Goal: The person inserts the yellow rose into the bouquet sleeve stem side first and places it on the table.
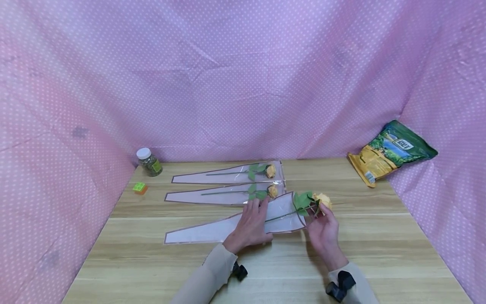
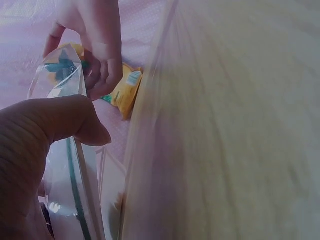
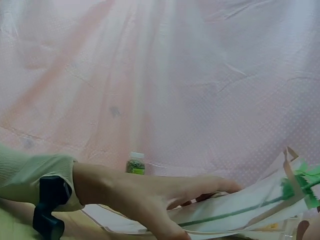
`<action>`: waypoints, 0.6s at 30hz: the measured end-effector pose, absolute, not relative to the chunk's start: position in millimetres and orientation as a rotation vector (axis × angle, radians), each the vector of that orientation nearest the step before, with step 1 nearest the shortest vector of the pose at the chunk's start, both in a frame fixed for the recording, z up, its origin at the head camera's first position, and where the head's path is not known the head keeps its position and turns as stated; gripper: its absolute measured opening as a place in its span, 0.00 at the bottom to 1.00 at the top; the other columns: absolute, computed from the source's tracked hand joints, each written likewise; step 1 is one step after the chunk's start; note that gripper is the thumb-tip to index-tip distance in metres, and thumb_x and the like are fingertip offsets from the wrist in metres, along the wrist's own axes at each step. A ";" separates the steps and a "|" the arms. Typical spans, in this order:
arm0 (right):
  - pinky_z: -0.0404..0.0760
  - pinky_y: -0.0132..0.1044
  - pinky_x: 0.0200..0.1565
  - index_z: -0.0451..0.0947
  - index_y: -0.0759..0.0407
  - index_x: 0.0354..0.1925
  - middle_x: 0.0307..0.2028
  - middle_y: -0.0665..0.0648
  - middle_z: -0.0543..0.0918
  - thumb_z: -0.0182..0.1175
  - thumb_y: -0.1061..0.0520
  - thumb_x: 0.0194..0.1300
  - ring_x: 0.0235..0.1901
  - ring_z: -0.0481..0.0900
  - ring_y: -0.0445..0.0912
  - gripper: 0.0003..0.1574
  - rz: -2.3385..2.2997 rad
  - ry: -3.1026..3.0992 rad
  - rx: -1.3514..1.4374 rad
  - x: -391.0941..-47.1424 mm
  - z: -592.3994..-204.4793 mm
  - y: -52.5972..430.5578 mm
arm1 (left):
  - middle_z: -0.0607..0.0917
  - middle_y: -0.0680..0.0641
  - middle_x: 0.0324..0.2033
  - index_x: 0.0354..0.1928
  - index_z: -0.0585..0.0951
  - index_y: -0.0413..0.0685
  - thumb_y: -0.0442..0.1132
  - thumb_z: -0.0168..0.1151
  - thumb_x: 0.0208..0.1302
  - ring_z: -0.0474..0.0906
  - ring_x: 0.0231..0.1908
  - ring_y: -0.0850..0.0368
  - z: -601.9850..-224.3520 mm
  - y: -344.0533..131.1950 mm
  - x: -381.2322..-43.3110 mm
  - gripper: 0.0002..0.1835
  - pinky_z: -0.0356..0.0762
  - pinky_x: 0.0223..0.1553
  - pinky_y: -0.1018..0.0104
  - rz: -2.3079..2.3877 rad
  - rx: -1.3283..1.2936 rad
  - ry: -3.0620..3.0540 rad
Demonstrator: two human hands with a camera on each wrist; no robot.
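Observation:
My left hand (image 1: 248,226) grips a tapered flower sleeve (image 1: 205,232) across its width, thumb at the near edge and fingers at the far edge. The sleeve's wide mouth faces right and bows open, lifted off the table, as the right wrist view shows. Inside it runs the green stem (image 3: 232,216) of a yellow rose (image 1: 324,202). The rose's head and leaves (image 1: 302,201) stick out past the mouth. My right hand (image 1: 325,236) holds the rose just below its bloom, the fingertips partly hidden by petals and leaves.
Behind lie two more sleeves (image 1: 190,179) (image 1: 186,197), each with a yellow rose inside. A white-lidded jar (image 1: 149,162) and a small green and orange block (image 1: 140,188) stand at the left. A green and yellow bag (image 1: 392,152) leans against the pink curtain (image 1: 243,84) at the right.

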State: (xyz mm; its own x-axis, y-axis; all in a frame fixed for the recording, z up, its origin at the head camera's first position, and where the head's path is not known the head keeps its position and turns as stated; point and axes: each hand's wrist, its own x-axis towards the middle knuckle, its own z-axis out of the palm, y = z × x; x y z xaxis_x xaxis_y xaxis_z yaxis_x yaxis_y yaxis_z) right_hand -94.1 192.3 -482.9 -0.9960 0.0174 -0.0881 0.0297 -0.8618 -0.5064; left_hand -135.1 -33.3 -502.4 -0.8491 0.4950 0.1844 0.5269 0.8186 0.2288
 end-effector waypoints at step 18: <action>0.75 0.34 0.50 0.79 0.36 0.46 0.43 0.36 0.81 0.45 0.59 0.77 0.46 0.76 0.34 0.20 -2.555 1.761 0.009 -97.6 -472.7 199.2 | 0.69 0.49 0.49 0.77 0.55 0.47 0.55 0.77 0.39 0.61 0.46 0.55 -496.6 -35.8 -134.9 0.62 0.61 0.46 0.67 -0.467 -0.759 -2.953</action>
State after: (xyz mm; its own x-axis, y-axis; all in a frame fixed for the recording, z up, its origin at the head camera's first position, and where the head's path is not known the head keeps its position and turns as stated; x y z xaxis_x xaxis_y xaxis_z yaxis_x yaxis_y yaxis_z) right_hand -97.6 199.2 -472.7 -0.9992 -0.0289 -0.0267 0.0352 -0.3553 -0.9341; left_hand -134.9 -35.8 -496.6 -0.8773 0.4624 0.1290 0.4796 0.8331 0.2755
